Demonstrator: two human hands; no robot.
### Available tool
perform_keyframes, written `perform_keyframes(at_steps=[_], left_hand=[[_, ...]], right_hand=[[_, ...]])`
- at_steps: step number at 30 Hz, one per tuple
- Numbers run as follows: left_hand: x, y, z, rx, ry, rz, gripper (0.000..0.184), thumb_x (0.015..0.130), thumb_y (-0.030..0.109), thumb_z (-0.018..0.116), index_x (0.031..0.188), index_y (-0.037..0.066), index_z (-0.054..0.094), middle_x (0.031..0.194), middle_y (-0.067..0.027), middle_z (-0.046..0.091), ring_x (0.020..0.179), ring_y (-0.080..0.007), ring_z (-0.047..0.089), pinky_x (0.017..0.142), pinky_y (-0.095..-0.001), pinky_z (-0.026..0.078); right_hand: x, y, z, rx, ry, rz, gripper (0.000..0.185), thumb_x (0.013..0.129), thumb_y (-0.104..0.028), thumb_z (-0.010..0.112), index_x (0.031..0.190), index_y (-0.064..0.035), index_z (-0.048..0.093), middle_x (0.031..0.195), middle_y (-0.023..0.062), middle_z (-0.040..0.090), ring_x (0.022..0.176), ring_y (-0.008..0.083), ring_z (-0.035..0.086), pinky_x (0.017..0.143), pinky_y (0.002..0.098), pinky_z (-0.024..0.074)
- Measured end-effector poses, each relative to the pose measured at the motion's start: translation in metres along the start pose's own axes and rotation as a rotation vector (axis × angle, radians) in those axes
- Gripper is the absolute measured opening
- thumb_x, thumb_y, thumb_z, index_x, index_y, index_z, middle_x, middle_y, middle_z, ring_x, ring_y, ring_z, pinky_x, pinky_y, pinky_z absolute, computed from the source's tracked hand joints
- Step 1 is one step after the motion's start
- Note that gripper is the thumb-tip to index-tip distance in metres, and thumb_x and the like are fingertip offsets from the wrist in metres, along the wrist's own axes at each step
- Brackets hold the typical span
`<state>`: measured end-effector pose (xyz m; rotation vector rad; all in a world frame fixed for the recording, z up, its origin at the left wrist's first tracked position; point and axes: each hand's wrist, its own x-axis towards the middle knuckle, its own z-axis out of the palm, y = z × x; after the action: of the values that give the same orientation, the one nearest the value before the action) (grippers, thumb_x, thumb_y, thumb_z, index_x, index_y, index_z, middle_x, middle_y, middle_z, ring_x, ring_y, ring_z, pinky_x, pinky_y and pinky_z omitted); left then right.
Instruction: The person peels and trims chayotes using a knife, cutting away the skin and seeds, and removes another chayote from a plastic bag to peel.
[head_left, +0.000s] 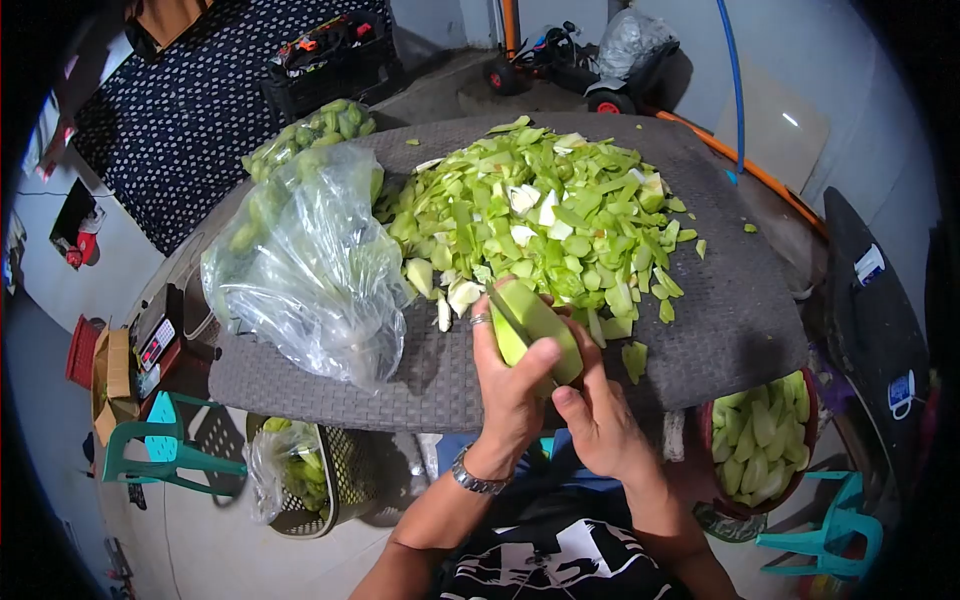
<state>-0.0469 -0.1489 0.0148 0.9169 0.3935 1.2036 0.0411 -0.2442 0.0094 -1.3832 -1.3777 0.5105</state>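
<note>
Noted a woven table, partly hidden beneath heaped green peelings and a clear plastic bag; could not make out its contents clearly through the creases. Found the right hand curled and partly hidden, grip impossible to tell, and the left hand wrapped around a pale-green vegetable above the table's near side. Saw a narrow blade against the vegetable, handle concealed.

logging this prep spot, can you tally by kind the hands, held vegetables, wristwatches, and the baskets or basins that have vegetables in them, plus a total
Hands: 2, left hand and right hand
Held vegetable: 1
Wristwatch: 1
Basket: 1
Basin: 1
Total: 6
</note>
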Motion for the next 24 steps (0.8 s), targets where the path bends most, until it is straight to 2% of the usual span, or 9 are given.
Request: perform_keyframes(at_steps=[7,13,16,17,18,19,22,23,24], left_hand=[[0.002,0.0,-0.005,0.117,0.003,-0.023,0.052,0.085,0.008,0.079,0.13,-0.001,0.055,0.115,-0.0137,0.067,0.108,-0.0263,0.069,0.098,-0.0389,0.056],[-0.003,-0.001,-0.004,0.092,0.01,-0.061,0.064,0.081,0.01,0.09,0.133,-0.001,0.053,0.127,-0.0124,0.065,0.11,-0.0169,0.064,0.097,-0.0323,0.054],[-0.001,0.003,-0.019,0.37,0.02,0.088,0.086,0.077,0.015,0.094,0.145,-0.003,0.046,0.142,-0.0181,0.057,0.128,-0.0244,0.058,0.111,-0.0381,0.047],[0.007,0.009,-0.043,0.79,0.03,0.369,0.109,0.071,0.021,0.099,0.156,-0.005,0.035,0.155,-0.0237,0.046,0.143,-0.0307,0.046,0.121,-0.0428,0.036],[0.011,0.037,-0.037,0.927,-0.01,0.621,0.103,0.071,0.018,0.097,0.155,-0.004,0.04,0.159,-0.0232,0.045,0.149,-0.034,0.043,0.126,-0.0459,0.03],[0.016,0.063,-0.03,1.121,-0.253,0.642,0.105,0.07,0.021,0.097,0.155,-0.002,0.042,0.158,-0.0231,0.046,0.149,-0.0372,0.043,0.126,-0.0474,0.03],[0.042,0.077,-0.011,1.465,-1.075,0.626,0.098,0.07,0.037,0.093,0.152,0.006,0.049,0.151,-0.0225,0.053,0.145,-0.0451,0.046,0.122,-0.0549,0.037],[0.047,0.063,-0.009,1.498,-1.185,0.604,0.095,0.071,0.037,0.092,0.15,0.005,0.051,0.146,-0.0209,0.056,0.142,-0.0436,0.049,0.118,-0.0536,0.041],[0.055,0.047,-0.01,1.533,-1.293,0.593,0.092,0.071,0.038,0.091,0.147,0.004,0.052,0.142,-0.0193,0.059,0.139,-0.0421,0.052,0.114,-0.0523,0.046]], right_hand=[[-0.007,0.006,0.006,-0.038,0.014,0.077,0.07,0.111,-0.041,0.051,0.162,-0.0025,0.023,0.14,0.033,0.059,0.13,0.0514,0.059,0.103,0.0498,0.0505],[-0.009,0.0,-0.006,0.131,-0.06,0.391,0.067,0.11,-0.04,0.056,0.159,-0.0032,0.031,0.134,0.0286,0.064,0.124,0.0441,0.065,0.1,0.0471,0.0516],[0.0,0.005,-0.033,0.066,-0.146,0.461,0.075,0.1,-0.044,0.07,0.154,-0.001,0.039,0.117,0.0225,0.068,0.104,0.0334,0.069,0.09,0.0439,0.054],[0.001,0.011,-0.041,0.026,-0.164,0.43,0.08,0.096,-0.045,0.076,0.152,0.0,0.041,0.11,0.0202,0.07,0.097,0.0295,0.069,0.086,0.0428,0.0548],[0.004,0.021,-0.049,-0.038,-0.205,0.412,0.086,0.091,-0.045,0.082,0.152,0.0007,0.041,0.109,0.0198,0.07,0.096,0.0293,0.069,0.085,0.0425,0.055],[0.007,0.038,-0.058,-0.105,-0.282,0.394,0.092,0.083,-0.042,0.088,0.15,0.0016,0.042,0.116,0.023,0.071,0.106,0.0351,0.071,0.089,0.0433,0.0554],[0.043,0.016,-0.079,-0.485,-0.561,0.438,0.082,0.083,-0.034,0.086,0.139,0.0113,0.045,0.117,0.0331,0.069,0.114,0.0395,0.07,0.095,0.0463,0.0561],[0.044,0.039,-0.08,-0.614,-0.582,0.236,0.074,0.086,-0.031,0.083,0.132,0.0137,0.047,0.11,0.0314,0.072,0.096,0.0352,0.076,0.086,0.0441,0.06],[0.055,0.027,-0.081,-0.587,-0.691,0.377,0.071,0.086,-0.031,0.082,0.13,0.013,0.048,0.107,0.0294,0.073,0.088,0.033,0.076,0.081,0.0427,0.0606]])
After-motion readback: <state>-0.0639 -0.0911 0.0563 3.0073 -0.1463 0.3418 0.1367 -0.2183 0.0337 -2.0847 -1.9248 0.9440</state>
